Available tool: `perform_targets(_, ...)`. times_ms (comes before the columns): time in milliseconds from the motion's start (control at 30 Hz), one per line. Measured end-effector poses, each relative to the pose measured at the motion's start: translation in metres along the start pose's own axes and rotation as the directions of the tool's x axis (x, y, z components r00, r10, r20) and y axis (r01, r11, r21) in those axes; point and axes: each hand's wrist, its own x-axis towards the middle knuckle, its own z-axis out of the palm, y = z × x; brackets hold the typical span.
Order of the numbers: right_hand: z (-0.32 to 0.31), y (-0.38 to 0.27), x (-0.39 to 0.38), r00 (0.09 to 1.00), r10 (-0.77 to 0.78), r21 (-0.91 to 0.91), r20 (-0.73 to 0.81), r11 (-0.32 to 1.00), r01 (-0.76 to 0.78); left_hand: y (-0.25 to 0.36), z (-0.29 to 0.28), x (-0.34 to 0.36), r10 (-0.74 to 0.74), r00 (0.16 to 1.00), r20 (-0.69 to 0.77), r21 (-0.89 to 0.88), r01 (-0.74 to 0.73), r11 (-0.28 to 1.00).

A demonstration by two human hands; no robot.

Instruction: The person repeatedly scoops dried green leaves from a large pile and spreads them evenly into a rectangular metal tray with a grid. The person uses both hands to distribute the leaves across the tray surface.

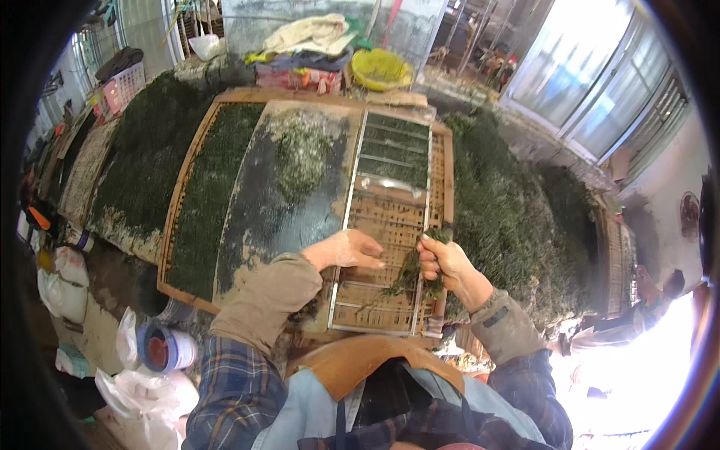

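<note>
Down at the middle of the view, the left hand (346, 250) lies open and flat, fingers stretched out, palm down on the woven mat (386, 217) inside a metal frame (349, 217). Just to its right, the right hand (444, 264) is closed around a clump of dark green seaweed (411, 271), whose wet strands hang from the fist down onto the mat. The two hands are near each other but apart.

The frame is long and narrow, running away from the person. Its far part is filled with seaweed sheets (394, 150) in rows; the near part shows bare mat. The mat and frame rest on a wet grey board (277, 202) with a loose heap of seaweed (300, 154) at its far end. Left of the board, a wooden-framed tray (206, 195) is covered edge to edge in a dark green layer. More such green-covered racks (510, 217) spread out to the right and to the far left.

Beyond the work area stand a yellow basin (379, 69) and a pile of cloth (311, 34). At the lower left sit a blue and white tub (165, 349) and white sacks (64, 289). The person wears tan sleeve covers over a plaid shirt and an apron.
</note>
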Motion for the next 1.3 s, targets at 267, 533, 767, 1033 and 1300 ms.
perform_targets(267,0.021,0.012,0.043,0.916,0.187,-0.356,0.354,0.933,-0.053,0.013,0.068,0.04,0.244,0.967,-0.07,-0.973,-0.013,-0.229)
perform_targets(533,0.035,-0.04,0.114,0.909,-0.021,-0.363,0.416,0.913,0.187,-0.005,-0.069,0.061,-0.15,0.798,-0.584,-0.799,-0.597,-0.067)
perform_targets(767,-0.001,-0.035,0.226,0.97,0.029,-0.798,0.24,0.575,0.18,-0.109,-0.107,0.069,-0.569,0.689,-0.449,-0.883,-0.44,0.164)
perform_targets(1033,-0.056,-0.007,0.283,0.911,-0.126,-0.899,0.392,-0.262,0.351,-0.074,-0.128,0.041,-0.54,0.589,-0.601,-0.234,0.517,0.823)
perform_targets(1300,-0.082,-0.042,0.238,0.982,-0.115,-0.982,0.15,0.096,0.161,-0.091,-0.009,0.087,0.23,0.94,-0.251,0.812,0.076,0.578)
